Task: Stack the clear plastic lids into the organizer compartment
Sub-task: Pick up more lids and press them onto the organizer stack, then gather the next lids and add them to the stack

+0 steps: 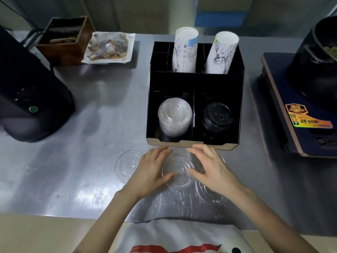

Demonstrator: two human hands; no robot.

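A clear plastic lid [179,170] lies on the steel counter between my hands. My left hand [151,168] touches its left rim, and my right hand [209,167] hovers at its right rim, fingers spread. Another clear lid [125,164] lies flat to the left, partly under my left hand. More clear lids [209,195] lie under my right wrist. The black organizer [240,106] stands just beyond. Its front left compartment holds a stack of clear lids [174,117].
Black lids [217,118] fill the organizer's front right compartment, and two sleeves of paper cups [186,50] stand in the back. A black appliance [27,92] is at left, an induction cooker with a pot [299,106] at right, a wrapped food tray [108,47] behind.
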